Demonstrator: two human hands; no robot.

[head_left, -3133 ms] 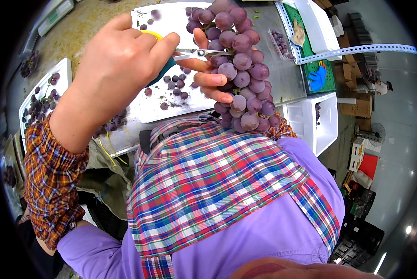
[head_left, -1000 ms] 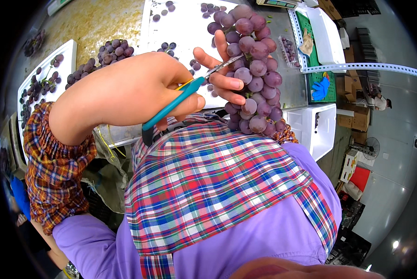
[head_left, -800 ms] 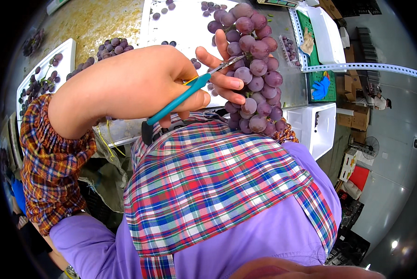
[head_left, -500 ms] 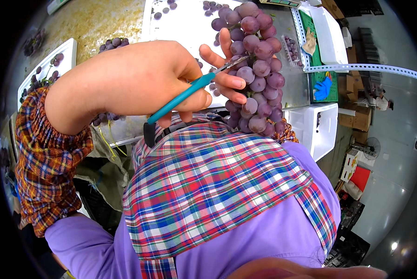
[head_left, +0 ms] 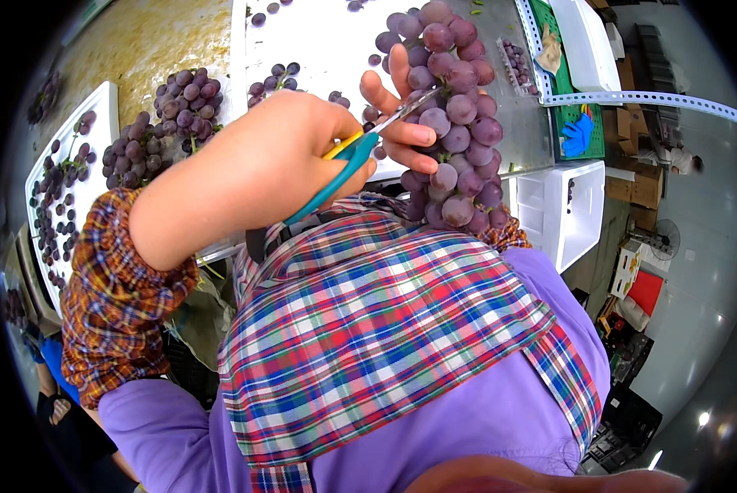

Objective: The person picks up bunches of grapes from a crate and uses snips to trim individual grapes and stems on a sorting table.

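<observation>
A large bunch of reddish-purple grapes (head_left: 464,111) hangs upright in front of my chest, at the upper middle. My right hand (head_left: 407,135) is behind and beside it, fingers curled around its left side; its palm is hidden by the fruit. In my left hand (head_left: 302,152) is a pair of snips (head_left: 339,179) with teal and yellow handles. Their thin metal blades point up and right, crossing in front of my right fingers, with the tips among the grapes near the middle of the bunch. Whether the blades are apart I cannot tell.
Left of my forearm lie more grape bunches (head_left: 189,103). A white tray (head_left: 105,103) with loose grapes stands at the far left. Beyond my hands is a white board (head_left: 327,41) with scattered grapes. On the right are a white foam box (head_left: 541,193) and a green crate (head_left: 594,140) with a blue glove.
My left forearm has swung right and a little downward, uncovering bunches beside it. The snips' yellow handle part now shows; their tips stay among the grapes. My right hand keeps its hold.
</observation>
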